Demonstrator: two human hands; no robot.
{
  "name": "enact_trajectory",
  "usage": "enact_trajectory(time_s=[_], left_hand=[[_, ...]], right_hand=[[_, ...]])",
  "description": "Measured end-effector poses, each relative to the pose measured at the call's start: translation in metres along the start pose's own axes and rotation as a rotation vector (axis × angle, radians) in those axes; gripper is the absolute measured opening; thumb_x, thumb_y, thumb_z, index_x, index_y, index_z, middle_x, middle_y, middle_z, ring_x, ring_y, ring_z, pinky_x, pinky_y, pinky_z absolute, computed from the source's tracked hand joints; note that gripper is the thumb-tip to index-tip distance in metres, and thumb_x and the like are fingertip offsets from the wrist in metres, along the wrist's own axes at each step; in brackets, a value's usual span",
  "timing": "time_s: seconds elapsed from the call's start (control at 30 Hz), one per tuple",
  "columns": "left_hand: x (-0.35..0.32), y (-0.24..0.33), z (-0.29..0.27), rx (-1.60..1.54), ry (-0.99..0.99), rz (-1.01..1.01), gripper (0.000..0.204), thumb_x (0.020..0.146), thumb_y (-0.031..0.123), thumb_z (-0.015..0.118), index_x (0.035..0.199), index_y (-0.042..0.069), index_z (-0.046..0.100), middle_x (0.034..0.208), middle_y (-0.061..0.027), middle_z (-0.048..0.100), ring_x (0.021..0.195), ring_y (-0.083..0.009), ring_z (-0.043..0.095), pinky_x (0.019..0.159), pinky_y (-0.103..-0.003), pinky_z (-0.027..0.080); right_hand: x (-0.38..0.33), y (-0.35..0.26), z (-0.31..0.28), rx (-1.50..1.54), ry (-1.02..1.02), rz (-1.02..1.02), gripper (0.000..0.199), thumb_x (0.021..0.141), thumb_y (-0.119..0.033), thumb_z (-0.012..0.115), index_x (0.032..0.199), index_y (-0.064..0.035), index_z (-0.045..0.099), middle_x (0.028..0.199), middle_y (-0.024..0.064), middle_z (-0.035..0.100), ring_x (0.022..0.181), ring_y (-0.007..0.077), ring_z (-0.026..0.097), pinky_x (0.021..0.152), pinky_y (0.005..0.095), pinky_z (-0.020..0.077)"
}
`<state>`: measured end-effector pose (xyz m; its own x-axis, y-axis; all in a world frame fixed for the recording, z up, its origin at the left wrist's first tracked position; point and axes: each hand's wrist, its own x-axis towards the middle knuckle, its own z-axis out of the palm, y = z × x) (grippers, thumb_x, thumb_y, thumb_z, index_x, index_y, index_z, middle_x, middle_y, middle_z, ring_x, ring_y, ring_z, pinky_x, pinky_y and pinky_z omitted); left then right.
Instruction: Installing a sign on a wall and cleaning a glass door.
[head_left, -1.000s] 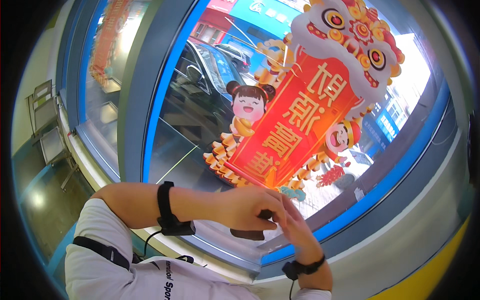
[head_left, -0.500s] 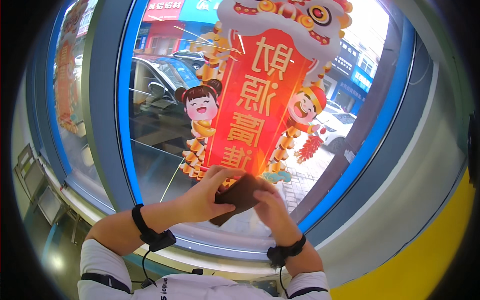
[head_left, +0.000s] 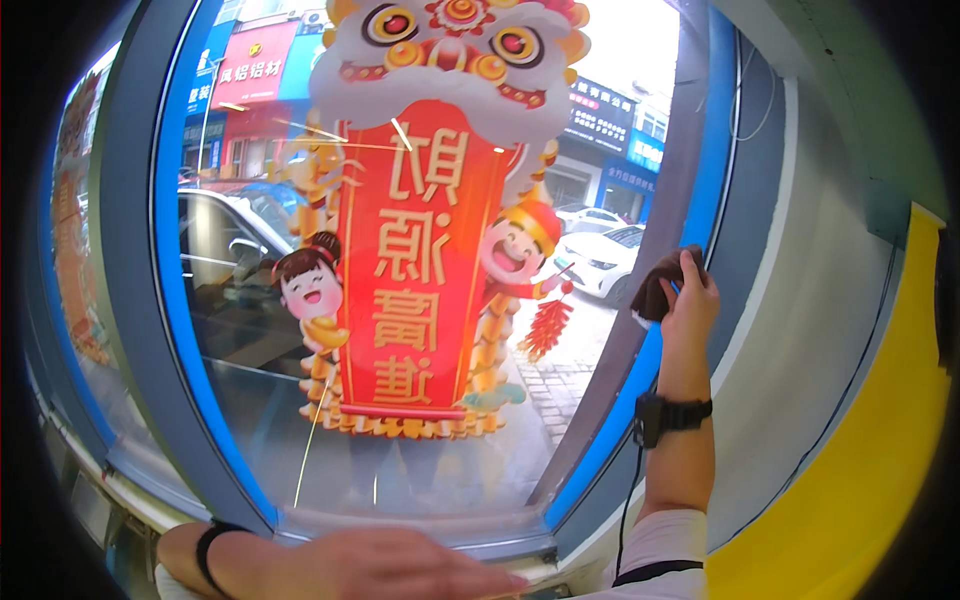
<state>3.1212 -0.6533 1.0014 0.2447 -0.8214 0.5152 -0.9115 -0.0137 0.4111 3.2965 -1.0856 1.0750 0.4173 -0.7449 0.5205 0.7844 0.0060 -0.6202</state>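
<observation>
A: What is under the right hand's (head_left: pixel 686 300) fingers?

B: A dark, matt, soft-looking cloth (head_left: pixel 655 290), against smooth painted blue frame (head_left: pixel 640 380).

A: And the left hand (head_left: pixel 390 565)?

B: Flat on a smooth sill (head_left: pixel 470 535), below glossy glass (head_left: pixel 250 300) bearing a shiny red sticker (head_left: pixel 425 260).

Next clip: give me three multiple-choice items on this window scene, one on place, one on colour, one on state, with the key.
1. Where is the dark cloth?
A. Lying on the sill
B. Held up at the window's right frame edge
C. Hanging from the yellow wall

2. What colour is the big banner decoration on the glass, mainly?
A. Red
B. Green
C. White

3. What is the left hand doing?
A. Gripping the cloth
B. Raised to the glass
C. Resting flat on the sill at the window's bottom

Key: 1 B, the right hand presses the cloth against the blue frame strip. 2 A, its central panel is red with gold trim. 3 C, the palm lies low at the bottom edge, with nothing seen in it.
</observation>
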Motion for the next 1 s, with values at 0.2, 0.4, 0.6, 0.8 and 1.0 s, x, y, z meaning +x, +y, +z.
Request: enact_trajectory(time_s=[0.2, 0.4, 0.6, 0.8, 1.0], left_hand=[[0.032, 0.022, 0.013, -0.075, 0.092, 0.226, 0.045, 0.09, 0.029, 0.067, 0.123, -0.001, 0.063, 0.12, -0.0138, 0.069, 0.102, -0.0339, 0.068, 0.092, -0.043, 0.052], [0.074, -0.006, 0.024, -0.178, -0.2, 0.21, 0.042, 0.092, 0.021, 0.06, 0.129, -0.001, 0.059, 0.117, -0.0157, 0.069, 0.108, -0.034, 0.066, 0.092, -0.042, 0.051], [0.122, -0.021, 0.023, 0.542, -0.332, 0.245, 0.053, 0.091, 0.02, 0.06, 0.14, 0.002, 0.053, 0.124, -0.013, 0.066, 0.111, -0.0287, 0.065, 0.094, -0.043, 0.051], [0.1, -0.073, -0.006, -0.329, -0.125, 0.256, 0.074, 0.088, 0.007, 0.059, 0.157, 0.002, 0.032, 0.152, -0.0194, 0.048, 0.133, -0.0301, 0.055, 0.104, -0.036, 0.05], [0.086, -0.047, -0.005, -0.625, -0.332, 0.209, 0.102, 0.094, 0.041, 0.062, 0.156, -0.014, 0.002, 0.161, -0.0317, 0.026, 0.148, -0.0384, 0.033, 0.118, -0.038, 0.031]], right_hand=[[0.103, 0.034, 0.009, -0.242, -0.095, -0.245, 0.031, 0.091, -0.013, 0.072, 0.115, 0.0053, 0.069, 0.104, 0.0074, 0.07, 0.092, 0.016, 0.066, 0.074, 0.0278, 0.0607], [0.116, 0.05, -0.019, -1.134, -0.125, -0.984, 0.041, 0.091, -0.02, 0.07, 0.125, 0.0017, 0.068, 0.13, 0.0193, 0.063, 0.126, 0.0418, 0.053, 0.106, 0.0471, 0.042], [0.111, 0.085, -0.016, -0.933, -0.411, -1.194, 0.05, 0.103, -0.013, 0.044, 0.153, -0.0018, 0.041, 0.163, 0.0182, 0.032, 0.152, 0.0405, 0.024, 0.124, 0.047, 0.0212], [0.149, 0.056, -0.031, -1.14, -0.462, -1.309, 0.053, 0.106, -0.021, 0.039, 0.157, -0.0068, 0.034, 0.165, 0.0134, 0.029, 0.154, 0.0399, 0.02, 0.124, 0.0485, 0.02], [0.229, 0.029, 0.044, -1.128, -0.118, -1.153, 0.056, 0.11, -0.032, 0.027, 0.16, -0.0064, 0.025, 0.166, 0.0155, 0.024, 0.154, 0.0415, 0.017, 0.125, 0.0489, 0.0178]])
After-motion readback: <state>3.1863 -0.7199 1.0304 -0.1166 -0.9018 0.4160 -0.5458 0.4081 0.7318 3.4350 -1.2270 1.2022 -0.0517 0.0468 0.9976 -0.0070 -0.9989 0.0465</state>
